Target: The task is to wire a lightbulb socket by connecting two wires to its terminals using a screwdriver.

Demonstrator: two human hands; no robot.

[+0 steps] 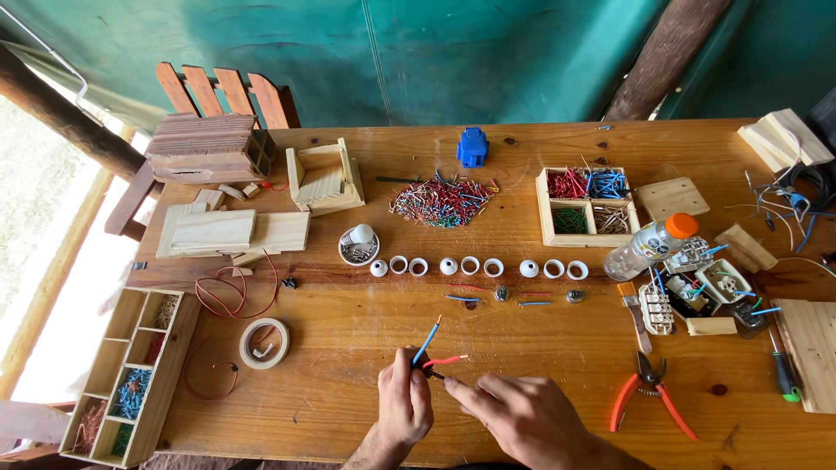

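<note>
Wires first: we hold two short ones low on the wooden table [540,409], near its front edge. Our left hand [407,402] is closed in a pinch round the base of the blue wire [426,343], which angles up and away from us, w/ a bare tip at the far end. Our right hand [522,416] comes in from the right, thumb and forefinger pressed together on the near end of the red wire [444,359], right where both wires meet between the hands.

To do this well, we judge the meeting point matters most: keep the two ends side by side and level, grip close to the junction so nothing slips, and let the left hand stay the anchor while the right does the fine work. Whether the near ends are stripped, we can't tell — fingers hide them.

Orange-handled pliers [649,396] lie just right of our right hand, within easy reach. A tape roll [264,342] sits to the left. The row of white rings [475,266] and the mixed pile of wire offcuts [442,201] lie further back, well clear of the hands.
</note>
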